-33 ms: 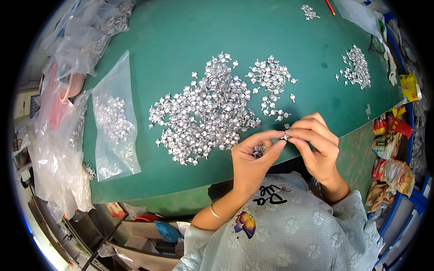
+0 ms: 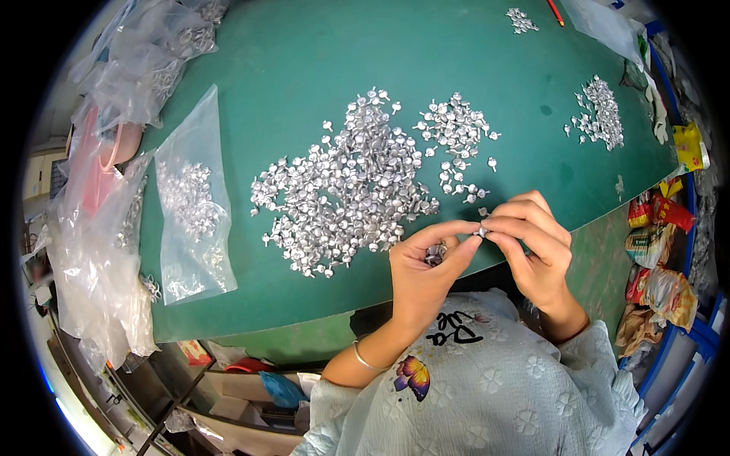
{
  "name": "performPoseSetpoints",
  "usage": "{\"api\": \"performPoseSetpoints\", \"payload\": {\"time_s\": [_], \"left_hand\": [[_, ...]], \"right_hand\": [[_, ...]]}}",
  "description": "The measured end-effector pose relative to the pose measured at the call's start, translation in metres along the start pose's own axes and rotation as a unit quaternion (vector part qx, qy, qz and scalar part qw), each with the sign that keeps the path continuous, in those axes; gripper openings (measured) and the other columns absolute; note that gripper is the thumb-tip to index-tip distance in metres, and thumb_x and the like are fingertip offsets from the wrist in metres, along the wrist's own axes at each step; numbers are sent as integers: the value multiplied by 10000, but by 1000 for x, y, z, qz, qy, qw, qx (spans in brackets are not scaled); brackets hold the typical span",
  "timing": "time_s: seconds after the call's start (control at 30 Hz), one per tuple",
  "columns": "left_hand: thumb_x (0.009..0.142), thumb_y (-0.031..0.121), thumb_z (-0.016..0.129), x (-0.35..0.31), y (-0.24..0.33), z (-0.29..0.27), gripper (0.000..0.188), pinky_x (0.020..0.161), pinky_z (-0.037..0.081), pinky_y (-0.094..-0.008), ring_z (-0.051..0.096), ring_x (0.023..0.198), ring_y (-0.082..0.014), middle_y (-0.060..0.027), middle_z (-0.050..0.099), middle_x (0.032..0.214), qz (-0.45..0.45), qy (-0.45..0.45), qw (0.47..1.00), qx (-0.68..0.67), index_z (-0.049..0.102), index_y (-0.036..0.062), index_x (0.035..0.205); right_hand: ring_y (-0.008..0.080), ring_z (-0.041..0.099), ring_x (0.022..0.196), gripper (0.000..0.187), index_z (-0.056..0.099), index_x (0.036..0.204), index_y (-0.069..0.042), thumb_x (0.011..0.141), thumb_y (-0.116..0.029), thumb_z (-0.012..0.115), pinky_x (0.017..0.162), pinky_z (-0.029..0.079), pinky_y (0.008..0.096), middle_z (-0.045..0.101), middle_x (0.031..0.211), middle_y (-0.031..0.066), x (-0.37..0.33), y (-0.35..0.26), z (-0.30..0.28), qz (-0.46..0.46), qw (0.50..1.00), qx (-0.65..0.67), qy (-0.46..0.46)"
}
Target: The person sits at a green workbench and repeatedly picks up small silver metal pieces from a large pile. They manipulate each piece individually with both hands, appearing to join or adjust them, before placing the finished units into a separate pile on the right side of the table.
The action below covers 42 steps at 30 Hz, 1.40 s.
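Near the front edge of the green table, my left hand and my right hand meet at their fingertips. Between them is one small silvery metal piece, pinched by thumb and forefinger on both sides. More such metal pieces sit cupped in the curled fingers of my left hand. A big heap of metal pieces, round-headed with short stems, spreads to the left of my hands. Beyond my fingers lies a smaller heap, with a few loose ones trailing toward me.
A clear plastic bag with metal pieces lies left on the green table. More bags and a pink container crowd the left edge. Two further piles are at right. Colourful packets line the right side.
The metal piece at my fingertips has turned very slightly, and my right fingers have shifted a touch. Everything else looks the same.
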<state>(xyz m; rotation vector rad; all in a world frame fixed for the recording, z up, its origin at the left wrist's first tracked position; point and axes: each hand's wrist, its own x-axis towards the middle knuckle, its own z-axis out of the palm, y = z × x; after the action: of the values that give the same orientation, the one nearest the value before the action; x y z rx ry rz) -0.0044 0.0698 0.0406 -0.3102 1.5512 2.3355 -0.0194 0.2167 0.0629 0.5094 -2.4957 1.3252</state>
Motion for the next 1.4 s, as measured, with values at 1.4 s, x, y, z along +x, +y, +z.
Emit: {"api": "performPoseSetpoints", "payload": {"time_s": [1.4], "left_hand": [[715,-71,647,13,-5,9,199,587,335,-184,436,651,-64,-8,525,716,121,-18,989,84,639,-9,905]], "right_hand": [[129,525,691,78,600,796,-7,734,24,636,598,377,246,602,756,43,-5,16,-7,181,970,162,-24]]}}
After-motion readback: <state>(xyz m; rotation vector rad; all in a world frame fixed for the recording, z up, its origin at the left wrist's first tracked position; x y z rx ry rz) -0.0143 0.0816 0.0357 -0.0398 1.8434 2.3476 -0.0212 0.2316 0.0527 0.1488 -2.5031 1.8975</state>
